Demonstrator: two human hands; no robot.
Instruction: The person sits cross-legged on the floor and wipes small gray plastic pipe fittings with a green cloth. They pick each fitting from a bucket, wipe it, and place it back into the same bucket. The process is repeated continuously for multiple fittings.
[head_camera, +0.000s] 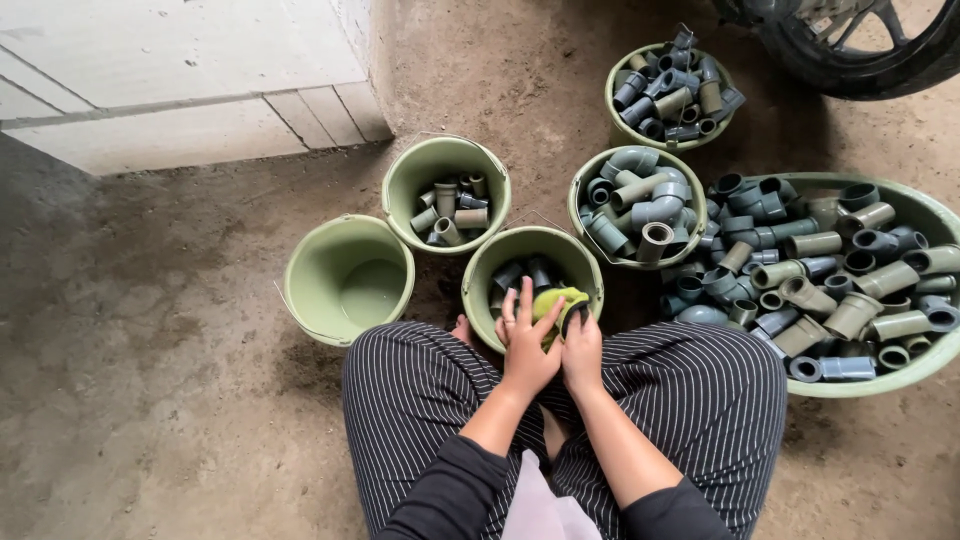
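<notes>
Yellow-green cloth (556, 300): pressed between both hands over the near bucket (487, 262), which is part-filled with grey pipe fittings (520, 272). Left hand (527, 345): fingers spread against the cloth. Right hand (583, 350): closed over it; a dark fitting seems enclosed, not clearly seen. Empty green bucket (348, 278): just left. Two further buckets (445, 190) (637, 205): behind, fittings inside. Wide basin (905, 372): right, heaped with fittings. Striped trousers (700, 400): below.

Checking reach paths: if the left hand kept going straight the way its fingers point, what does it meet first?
The left hand points away from the body, over the near green plastic bucket. Going straight on, it would likely first meet the grey pipe fittings in that bucket, then its far wall. Depth is unclear from overhead.
</notes>
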